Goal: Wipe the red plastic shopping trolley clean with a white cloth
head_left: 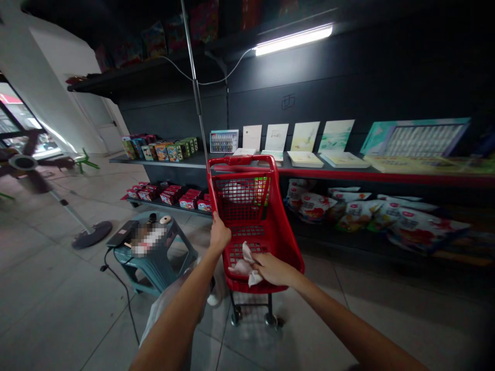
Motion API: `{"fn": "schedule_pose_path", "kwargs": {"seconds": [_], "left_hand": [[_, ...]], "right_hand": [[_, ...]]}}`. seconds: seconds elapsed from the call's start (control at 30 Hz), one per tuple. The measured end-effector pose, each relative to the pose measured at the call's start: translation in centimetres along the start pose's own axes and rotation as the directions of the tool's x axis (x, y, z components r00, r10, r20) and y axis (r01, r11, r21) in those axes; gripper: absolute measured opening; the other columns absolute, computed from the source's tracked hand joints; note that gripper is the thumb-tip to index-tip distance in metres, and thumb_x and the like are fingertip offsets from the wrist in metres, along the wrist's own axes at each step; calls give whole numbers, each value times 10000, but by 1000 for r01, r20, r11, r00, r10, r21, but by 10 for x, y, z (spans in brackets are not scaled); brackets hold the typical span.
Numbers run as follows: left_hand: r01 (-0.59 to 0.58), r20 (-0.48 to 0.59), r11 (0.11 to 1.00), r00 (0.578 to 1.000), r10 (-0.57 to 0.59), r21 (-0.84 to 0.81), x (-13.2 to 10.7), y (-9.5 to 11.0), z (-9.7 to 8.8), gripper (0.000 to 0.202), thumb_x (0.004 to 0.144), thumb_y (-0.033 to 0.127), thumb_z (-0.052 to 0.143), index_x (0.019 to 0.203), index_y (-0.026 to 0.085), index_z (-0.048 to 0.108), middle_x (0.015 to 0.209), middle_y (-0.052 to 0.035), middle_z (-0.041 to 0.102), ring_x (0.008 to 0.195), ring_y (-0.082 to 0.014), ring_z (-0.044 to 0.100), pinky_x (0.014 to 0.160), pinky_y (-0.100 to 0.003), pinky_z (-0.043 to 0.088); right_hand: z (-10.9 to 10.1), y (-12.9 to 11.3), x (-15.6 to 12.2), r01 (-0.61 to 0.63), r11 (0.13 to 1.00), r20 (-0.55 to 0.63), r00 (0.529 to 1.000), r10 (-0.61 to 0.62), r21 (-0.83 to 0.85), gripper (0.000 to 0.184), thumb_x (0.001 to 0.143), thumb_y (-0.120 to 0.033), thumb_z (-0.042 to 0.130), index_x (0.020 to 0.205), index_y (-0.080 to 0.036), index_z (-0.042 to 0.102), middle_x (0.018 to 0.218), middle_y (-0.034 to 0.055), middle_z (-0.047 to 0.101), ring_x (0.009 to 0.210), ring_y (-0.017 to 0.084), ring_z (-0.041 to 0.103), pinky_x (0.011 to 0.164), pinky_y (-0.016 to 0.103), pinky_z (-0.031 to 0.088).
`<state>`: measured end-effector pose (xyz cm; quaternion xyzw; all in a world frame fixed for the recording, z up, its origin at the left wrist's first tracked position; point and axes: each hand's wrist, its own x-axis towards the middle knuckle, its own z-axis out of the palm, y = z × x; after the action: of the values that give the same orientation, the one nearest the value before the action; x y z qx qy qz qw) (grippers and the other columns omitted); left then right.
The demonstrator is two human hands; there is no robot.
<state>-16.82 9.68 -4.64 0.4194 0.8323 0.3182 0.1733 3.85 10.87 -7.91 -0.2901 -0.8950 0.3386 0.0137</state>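
Though dim, cloth (243, 268) prob. under R hand (274, 269)

Left forearm (174, 309) and right forearm (348, 324) bare, extended forward and converging. Left hand (219, 234) held higher, fingers curled closed in a grip. Right hand (274, 269) lower, just right of that grip, palm down, fingers extended leftward.

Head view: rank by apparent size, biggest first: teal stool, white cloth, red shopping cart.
Largest: red shopping cart
Middle: teal stool
Smallest: white cloth
The cart sits nearer the camera than the stool, so their true order is unsure.
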Motion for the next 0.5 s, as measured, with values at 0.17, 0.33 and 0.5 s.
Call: {"fn": "schedule_pose_path", "kwargs": {"seconds": [0.17, 0.33, 0.5], "left_hand": [[-40, 26, 999, 999, 40, -13, 8, -4, -3, 872, 802, 49, 506, 1604, 103, 169, 1386, -235, 617, 1264, -310, 630, 1063, -387, 470], [-106, 32, 990, 994, 109, -94, 9, -1, -5, 776, 830, 122, 570, 1553, 211, 302, 1338, -143, 673, 1227, -283, 651, 1050, -376, 482], [-149, 33, 987, 988, 152, -59, 0, 1, -5, 609, 874, 198, 558, 1452, 271, 382, 1351, -105, 661, 1196, -269, 662, 1020, -370, 501]], "right_hand": [[8, -12, 0, 22, 999, -110, 994, -16, 48, 229, 920, -138, 451, 999, -159, 665, 988, 105, 746, 884, 193, 692, 767, 254, 433], [15, -23, -5, 29, 996, -225, 974, -10, 85, 250, 907, -127, 457, 1054, -167, 656, 970, 95, 739, 879, 196, 687, 771, 255, 435], [14, -27, -14, 16, 989, -265, 964, 23, 145, 348, 894, -149, 505, 1218, -190, 625, 1008, 80, 738, 897, 202, 686, 797, 259, 453]]}}
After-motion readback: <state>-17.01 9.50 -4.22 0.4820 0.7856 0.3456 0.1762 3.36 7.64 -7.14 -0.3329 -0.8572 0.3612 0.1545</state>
